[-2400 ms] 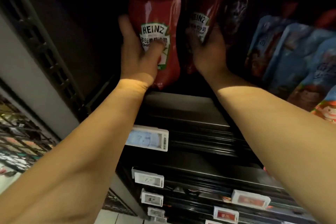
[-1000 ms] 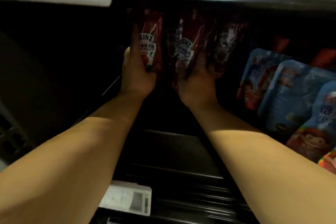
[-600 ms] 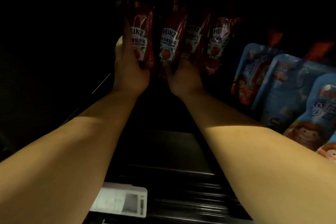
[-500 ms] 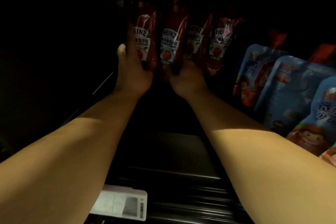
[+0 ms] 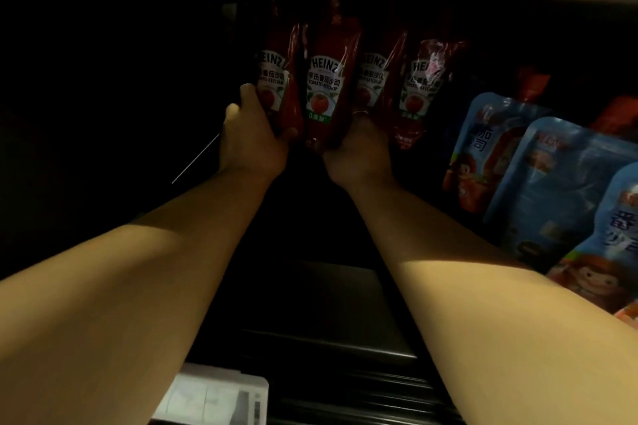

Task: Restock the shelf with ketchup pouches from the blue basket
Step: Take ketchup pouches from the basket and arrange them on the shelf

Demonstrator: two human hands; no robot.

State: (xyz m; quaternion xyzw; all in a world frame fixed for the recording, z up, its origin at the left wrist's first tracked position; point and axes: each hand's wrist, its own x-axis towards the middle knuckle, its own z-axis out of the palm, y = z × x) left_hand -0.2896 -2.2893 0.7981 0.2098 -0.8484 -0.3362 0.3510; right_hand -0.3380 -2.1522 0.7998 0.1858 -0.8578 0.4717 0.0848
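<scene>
Nearest the camera, a white rectangular price tag (image 5: 210, 397) is clipped to the ridged dark front edge of the shelf (image 5: 328, 304), whose smooth flat surface runs back into shadow. Two bare forearms are stretched over it. Further in, the left hand (image 5: 253, 141) is curled round the lower part of the leftmost ketchup pouch (image 5: 276, 79), thumb laid across its label. The right hand (image 5: 359, 152) is wrapped round the base of the second ketchup pouch (image 5: 328, 79), a ring seen on one finger. Both pouches are glossy, soft red film, tapering to a narrow spout, and are held upright side by side, touching. Just right of them, two more red pouches (image 5: 419, 86) stand crinkled and shiny. To the right, blue glossy pouches (image 5: 559, 183) with cartoon prints are lined up
</scene>
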